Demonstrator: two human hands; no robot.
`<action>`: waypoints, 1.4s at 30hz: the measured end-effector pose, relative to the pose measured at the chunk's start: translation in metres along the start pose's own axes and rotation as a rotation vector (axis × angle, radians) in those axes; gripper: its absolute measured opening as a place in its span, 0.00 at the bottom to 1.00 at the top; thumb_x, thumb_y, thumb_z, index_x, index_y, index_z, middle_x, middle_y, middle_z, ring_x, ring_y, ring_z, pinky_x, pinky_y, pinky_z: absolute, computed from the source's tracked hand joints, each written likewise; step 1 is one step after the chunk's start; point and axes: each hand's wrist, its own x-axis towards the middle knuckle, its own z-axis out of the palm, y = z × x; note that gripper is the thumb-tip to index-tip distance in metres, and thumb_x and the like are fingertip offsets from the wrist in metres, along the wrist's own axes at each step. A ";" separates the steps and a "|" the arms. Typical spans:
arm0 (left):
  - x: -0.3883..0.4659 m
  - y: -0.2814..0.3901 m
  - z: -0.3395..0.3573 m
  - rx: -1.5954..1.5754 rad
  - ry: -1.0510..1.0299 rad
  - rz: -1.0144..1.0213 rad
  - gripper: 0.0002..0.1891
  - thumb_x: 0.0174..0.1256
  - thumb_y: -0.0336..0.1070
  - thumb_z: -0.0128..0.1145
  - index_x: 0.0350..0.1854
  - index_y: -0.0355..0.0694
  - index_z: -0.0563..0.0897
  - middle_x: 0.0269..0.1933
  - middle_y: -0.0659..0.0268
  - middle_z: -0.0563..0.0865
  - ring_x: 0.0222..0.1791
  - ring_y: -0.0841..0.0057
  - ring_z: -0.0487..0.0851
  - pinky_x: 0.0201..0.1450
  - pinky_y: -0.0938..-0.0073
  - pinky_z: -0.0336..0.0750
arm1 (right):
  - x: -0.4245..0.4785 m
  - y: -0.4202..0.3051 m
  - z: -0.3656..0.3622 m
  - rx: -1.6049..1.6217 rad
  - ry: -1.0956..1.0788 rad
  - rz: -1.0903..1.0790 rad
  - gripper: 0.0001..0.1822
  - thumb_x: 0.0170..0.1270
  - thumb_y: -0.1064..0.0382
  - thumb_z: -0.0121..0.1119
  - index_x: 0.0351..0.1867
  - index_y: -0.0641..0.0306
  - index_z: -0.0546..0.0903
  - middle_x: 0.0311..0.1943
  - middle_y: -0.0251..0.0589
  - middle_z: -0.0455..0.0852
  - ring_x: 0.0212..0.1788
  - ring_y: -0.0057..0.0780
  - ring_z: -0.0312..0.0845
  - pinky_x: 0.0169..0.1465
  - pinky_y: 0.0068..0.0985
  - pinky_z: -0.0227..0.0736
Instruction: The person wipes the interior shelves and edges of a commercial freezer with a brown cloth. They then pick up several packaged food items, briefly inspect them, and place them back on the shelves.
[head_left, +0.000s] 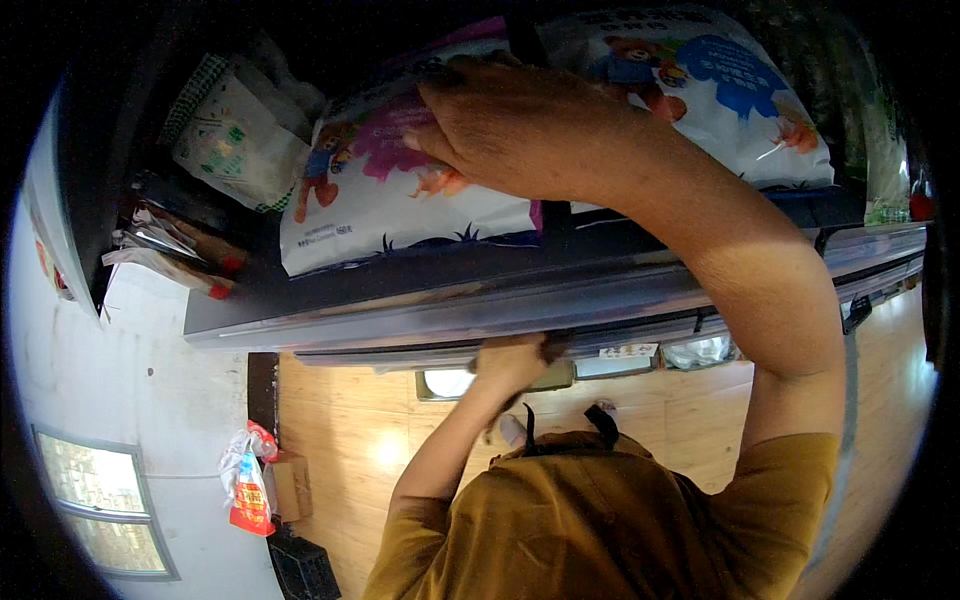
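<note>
My right hand reaches over a white plastic bag with purple print and a cartoon bear, which lies on a dark shelf. The thumb lies over the bag's front; the other fingertips are lost in shadow, so a grip cannot be made out. Beyond my right forearm is a similar white bag with blue print. Lower down, my left hand is at the edge of a lower shelf. Something dark and blurred shows beside its fingers, and whether it is held is unclear.
A white and green packet leans at the shelf's left, above brown paper packets. Clear strips edge the shelf. Below, boxes stand near the wood-look floor. A red and white bag hangs by the wall.
</note>
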 end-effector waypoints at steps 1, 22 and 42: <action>0.004 0.022 -0.006 0.028 -0.048 0.075 0.21 0.59 0.51 0.47 0.45 0.39 0.78 0.48 0.49 0.77 0.47 0.56 0.76 0.48 0.61 0.71 | 0.001 0.000 -0.001 0.009 -0.015 -0.007 0.21 0.65 0.49 0.43 0.40 0.68 0.75 0.35 0.50 0.80 0.39 0.38 0.78 0.46 0.33 0.72; -0.019 -0.076 0.026 -0.074 0.181 -0.235 0.19 0.52 0.45 0.52 0.48 0.48 0.79 0.43 0.51 0.80 0.44 0.55 0.78 0.46 0.65 0.72 | 0.003 -0.005 -0.007 0.050 -0.067 0.061 0.21 0.65 0.49 0.43 0.37 0.67 0.76 0.35 0.51 0.79 0.38 0.39 0.79 0.39 0.35 0.75; -0.023 -0.016 0.020 -0.341 0.083 0.103 0.16 0.50 0.33 0.56 0.44 0.46 0.81 0.44 0.51 0.80 0.40 0.59 0.80 0.44 0.69 0.73 | 0.003 -0.007 -0.016 0.084 -0.147 0.050 0.22 0.65 0.49 0.42 0.44 0.67 0.73 0.40 0.51 0.78 0.44 0.40 0.76 0.47 0.33 0.71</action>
